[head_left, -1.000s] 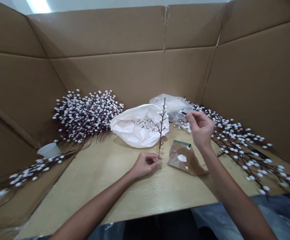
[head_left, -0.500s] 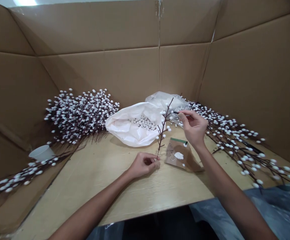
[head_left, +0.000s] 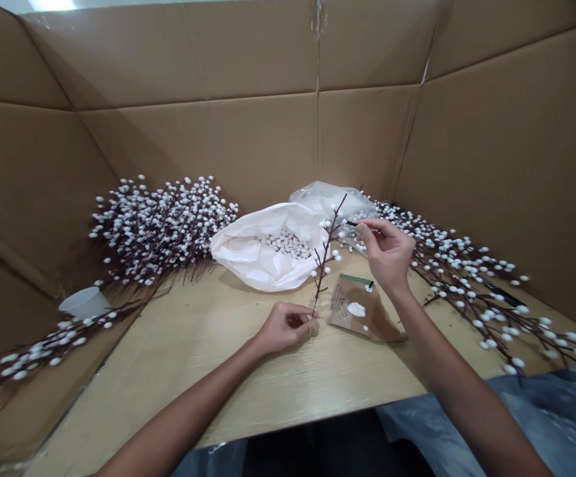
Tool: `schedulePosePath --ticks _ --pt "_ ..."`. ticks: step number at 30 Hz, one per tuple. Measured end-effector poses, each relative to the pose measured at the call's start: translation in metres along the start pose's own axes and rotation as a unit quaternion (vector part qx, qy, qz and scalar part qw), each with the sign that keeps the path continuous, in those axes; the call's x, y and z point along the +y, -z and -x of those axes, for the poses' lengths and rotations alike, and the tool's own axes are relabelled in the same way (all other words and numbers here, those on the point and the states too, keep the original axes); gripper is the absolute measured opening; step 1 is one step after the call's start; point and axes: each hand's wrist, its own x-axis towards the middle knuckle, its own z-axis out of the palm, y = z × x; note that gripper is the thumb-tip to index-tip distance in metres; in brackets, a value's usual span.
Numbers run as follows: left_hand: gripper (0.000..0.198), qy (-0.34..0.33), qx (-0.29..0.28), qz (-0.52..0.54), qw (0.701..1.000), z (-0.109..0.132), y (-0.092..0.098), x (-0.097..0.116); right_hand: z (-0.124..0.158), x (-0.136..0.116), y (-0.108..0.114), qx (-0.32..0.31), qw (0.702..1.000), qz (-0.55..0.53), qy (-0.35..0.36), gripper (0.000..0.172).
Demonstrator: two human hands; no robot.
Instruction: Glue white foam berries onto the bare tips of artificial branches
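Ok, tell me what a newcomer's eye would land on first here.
Dark branches studded with white buds: a left heap at the back, a right heap along the cardboard wall. Mid-table, the left hand pinches the foot of a nearly upright twig while the right hand holds a small dark stick near its top. Behind them a white bag lies open, white beads inside.

head view, angled down, near left hand (head_left: 288,326)
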Motion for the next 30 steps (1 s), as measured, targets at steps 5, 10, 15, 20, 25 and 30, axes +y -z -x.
schedulePosePath --ticks 5,10,15,20,25,30 --pt "0.027 -0.005 0.004 -0.003 1.0 0.0008 -0.0003 -0.0005 -0.0013 -0.0024 -0.0001 0.009 1.0 -0.013 -0.009 0.012" --pt "0.027 -0.003 0.002 -0.006 1.0 0.001 -0.0001 -0.0001 -0.0015 -0.0048 0.0005 0.0 1.0 0.005 -0.006 0.012" --pt "0.028 -0.004 0.0 -0.009 1.0 0.0015 -0.0006 -0.0004 -0.0003 -0.0031 0.0006 -0.017 1.0 0.005 -0.005 0.01" --pt "0.029 0.001 0.002 -0.008 1.0 0.0021 -0.001 -0.0002 -0.0006 -0.0011 0.0004 -0.007 1.0 -0.002 -0.012 0.011" --pt "0.03 0.001 0.002 -0.005 1.0 0.002 -0.0004 0.0001 -0.0038 -0.0039 0.0008 0.007 0.999 -0.021 -0.027 0.014" --pt "0.03 -0.01 -0.001 -0.003 1.0 0.0022 -0.0009 -0.0027 -0.0068 -0.0086 0.0022 0.019 0.998 -0.037 -0.035 0.014"
